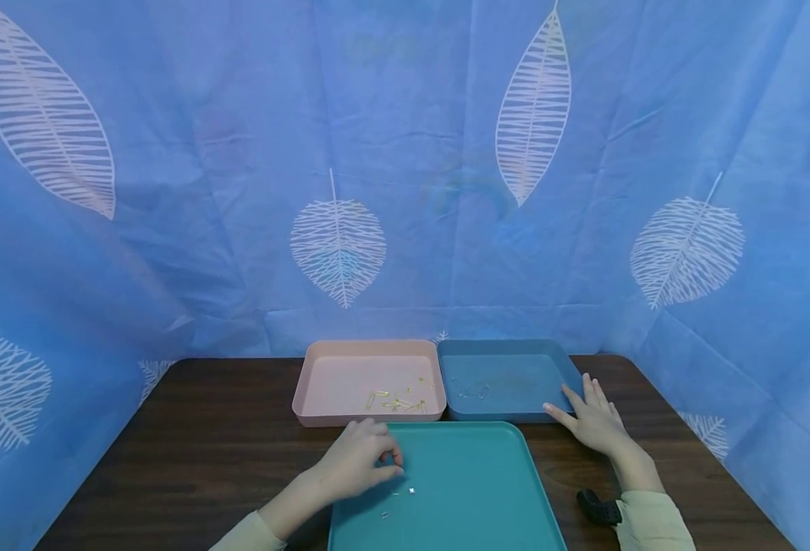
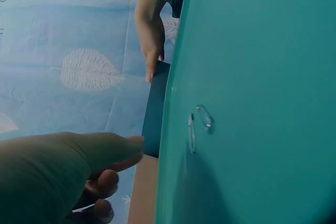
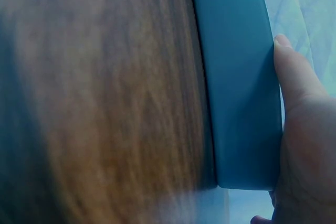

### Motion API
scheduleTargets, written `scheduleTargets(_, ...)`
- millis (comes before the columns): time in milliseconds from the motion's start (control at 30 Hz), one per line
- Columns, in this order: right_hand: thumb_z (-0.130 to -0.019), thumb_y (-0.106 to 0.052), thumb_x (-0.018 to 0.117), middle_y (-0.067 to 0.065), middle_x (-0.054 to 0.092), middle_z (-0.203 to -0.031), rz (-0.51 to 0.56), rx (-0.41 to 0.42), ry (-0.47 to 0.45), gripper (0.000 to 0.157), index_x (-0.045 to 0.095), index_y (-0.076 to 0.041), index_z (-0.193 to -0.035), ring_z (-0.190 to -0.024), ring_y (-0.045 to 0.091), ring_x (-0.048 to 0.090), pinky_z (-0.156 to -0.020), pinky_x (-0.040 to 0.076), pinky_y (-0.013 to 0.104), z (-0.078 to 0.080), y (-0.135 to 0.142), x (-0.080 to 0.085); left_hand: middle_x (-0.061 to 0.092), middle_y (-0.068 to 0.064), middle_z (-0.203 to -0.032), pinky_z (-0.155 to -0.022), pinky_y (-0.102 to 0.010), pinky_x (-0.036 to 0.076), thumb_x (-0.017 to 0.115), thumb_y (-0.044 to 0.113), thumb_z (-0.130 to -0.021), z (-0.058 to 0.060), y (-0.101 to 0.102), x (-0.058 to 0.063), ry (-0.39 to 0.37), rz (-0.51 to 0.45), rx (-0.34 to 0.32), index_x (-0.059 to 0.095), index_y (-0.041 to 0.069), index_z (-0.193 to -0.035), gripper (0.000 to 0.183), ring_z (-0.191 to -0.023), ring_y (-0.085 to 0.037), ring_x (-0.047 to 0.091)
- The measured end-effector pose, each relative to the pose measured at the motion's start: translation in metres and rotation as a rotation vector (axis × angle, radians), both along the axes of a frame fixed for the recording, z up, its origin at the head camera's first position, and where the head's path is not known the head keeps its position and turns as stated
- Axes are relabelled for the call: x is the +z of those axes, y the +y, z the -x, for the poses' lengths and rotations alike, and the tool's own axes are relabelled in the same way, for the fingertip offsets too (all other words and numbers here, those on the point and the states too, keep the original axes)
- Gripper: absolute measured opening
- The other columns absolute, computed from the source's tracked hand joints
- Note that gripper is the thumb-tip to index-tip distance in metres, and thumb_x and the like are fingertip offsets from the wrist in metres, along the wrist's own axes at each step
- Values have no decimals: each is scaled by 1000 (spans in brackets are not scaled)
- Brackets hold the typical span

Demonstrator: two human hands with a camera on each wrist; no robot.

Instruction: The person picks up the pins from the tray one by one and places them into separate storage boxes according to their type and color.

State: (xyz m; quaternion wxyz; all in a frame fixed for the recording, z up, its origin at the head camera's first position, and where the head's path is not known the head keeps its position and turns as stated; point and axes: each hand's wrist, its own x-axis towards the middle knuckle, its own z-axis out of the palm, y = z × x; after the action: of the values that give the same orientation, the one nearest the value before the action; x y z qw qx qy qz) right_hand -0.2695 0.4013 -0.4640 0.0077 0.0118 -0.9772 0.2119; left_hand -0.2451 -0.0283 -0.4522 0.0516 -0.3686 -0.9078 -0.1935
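My left hand (image 1: 364,459) hovers over the left part of the teal tray (image 1: 474,490), its fingers loosely bent and nothing visible between thumb and fingers. Close by on that tray lie a few small silver safety pins (image 1: 412,490); two pins (image 2: 192,132) show clearly in the left wrist view. With fingers spread, my right hand (image 1: 596,421) rests at the near right corner of the blue tray (image 1: 515,417). In the right wrist view its thumb (image 3: 296,72) lies along that tray's rim.
Several gold safety pins lie in the pink tray (image 1: 336,383), left of the blue one. A few silver pins (image 1: 474,392) are in the blue tray. All three trays stand on a dark wooden table (image 1: 226,428) before a blue leaf-print cloth (image 1: 412,252).
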Motion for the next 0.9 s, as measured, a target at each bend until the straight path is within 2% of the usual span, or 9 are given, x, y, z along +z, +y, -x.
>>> scheduleTargets(167, -93, -57, 52, 40, -7, -155, -3, -3, 2, 90, 27, 9, -149, -143, 56, -7, -105, 0, 78, -1, 1, 2, 50, 17, -74, -74, -25, 34, 75, 35, -84, -5, -6, 0, -76, 85, -24, 72, 29, -87, 8, -76, -1, 39)
scheduleTargets(400, -93, -57, 53, 40, -9, -155, 22, 8, 7, 90, 27, 9, -149, -144, 56, -9, -106, -1, 77, -1, 1, 0, 54, 17, -76, -71, -23, 33, 76, 37, -82, -9, -4, -6, -16, 170, -40, 73, 29, -86, 9, -77, -2, 40)
scheduleTargets(633, -93, -57, 53, 40, -8, -155, 17, 9, 20, 90, 28, 8, -149, -144, 55, -8, -106, -1, 77, 0, 2, -2, 52, 19, -75, -70, -22, 31, 76, 35, -83, -10, -1, -10, -31, 184, -29, 70, 30, -80, 8, -75, -1, 39)
scheduleTargets(900, -93, -57, 53, 39, -8, -155, 23, 7, 11, 89, 27, 8, -149, -144, 55, -9, -106, -1, 77, 0, 1, -1, 51, 19, -74, -68, -23, 30, 74, 30, -85, -14, 3, -12, -57, 172, -22, 64, 30, -70, 18, -72, -2, 39)
